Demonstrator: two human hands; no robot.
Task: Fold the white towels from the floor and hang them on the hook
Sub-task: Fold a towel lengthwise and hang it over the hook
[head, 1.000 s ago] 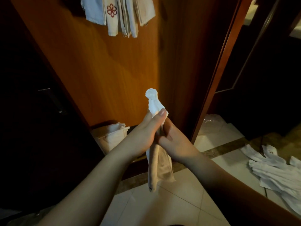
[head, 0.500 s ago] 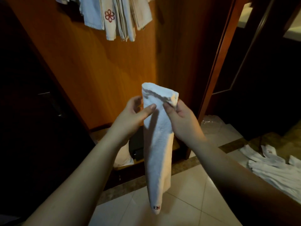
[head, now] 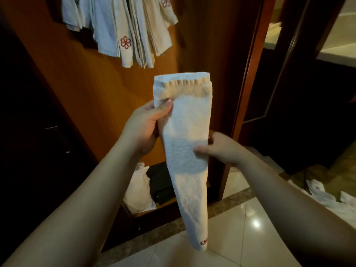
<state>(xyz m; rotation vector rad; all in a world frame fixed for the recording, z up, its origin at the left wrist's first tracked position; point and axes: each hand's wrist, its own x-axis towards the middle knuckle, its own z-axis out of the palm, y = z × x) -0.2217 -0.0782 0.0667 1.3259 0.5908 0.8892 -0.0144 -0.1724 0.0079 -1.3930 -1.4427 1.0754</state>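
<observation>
Both forearms raised before wooden panel [head: 77,97]. Left hand [head: 143,127] pinches towel [head: 187,143] near top edge, thumb in front. Right hand [head: 217,149] pinches mid right edge. Towel hangs folded, chest-high, below hung towels [head: 125,26].

Between the top edge of the held towel [head: 185,132] and the hems of the hanging towels [head: 123,29] a band of bare wood panel [head: 107,93] lies open — a hand could rise there without touching cloth. Higher up, the hung towels crowd together and cover the panel (the hook itself is hidden behind them). To the right, the door frame [head: 248,74] stands close beside the towel and narrows the room on that side. Below, a white bag [head: 138,189] and a dark object fill the low shelf — the tiled floor [head: 240,228] in front lies open as far as the floor towels [head: 327,197] at far right.
</observation>
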